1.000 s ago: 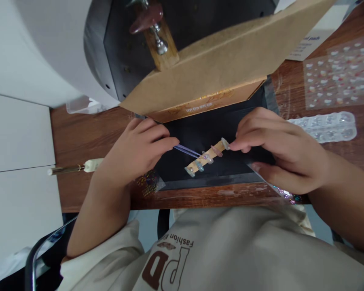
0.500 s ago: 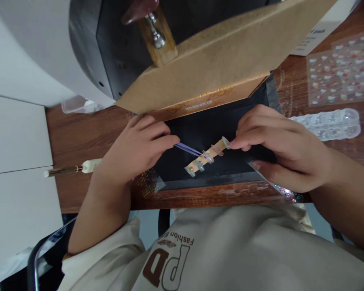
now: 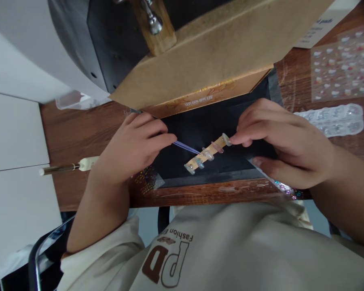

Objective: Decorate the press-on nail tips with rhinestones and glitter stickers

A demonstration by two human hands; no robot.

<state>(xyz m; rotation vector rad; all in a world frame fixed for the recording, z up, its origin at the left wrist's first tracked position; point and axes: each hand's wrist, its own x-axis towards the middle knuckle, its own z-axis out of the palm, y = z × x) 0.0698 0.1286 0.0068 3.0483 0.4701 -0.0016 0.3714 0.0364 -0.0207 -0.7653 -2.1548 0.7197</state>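
A pale wooden strip (image 3: 196,163) lies slantwise on a black mat (image 3: 185,125) and bears several glittery false nails, mostly clear or bluish, one of them pink (image 3: 217,147). My left hand (image 3: 136,149) is closed on purple tweezers (image 3: 186,146). Their tips touch or hover just over the middle clear nail (image 3: 208,154); I cannot tell which. My right hand (image 3: 288,145) has its forefinger at the clear nail (image 3: 226,140) on the strip's upper right end. Its thumb is spread apart, by a clear packet of colourful gems (image 3: 286,190).
A cardboard box (image 3: 218,44) stands behind the mat. On the right are a clear lidded case (image 3: 336,121), a sticker sheet (image 3: 346,64) and a white box (image 3: 318,28). At left lie a gold-and-white pen-like tool (image 3: 69,166) and a packet of gold bits (image 3: 146,181).
The tweezers' prongs look closer together than before, with their tips still at the middle nail. My right hand keeps its place by the strip's end. The whole view has shifted slightly.
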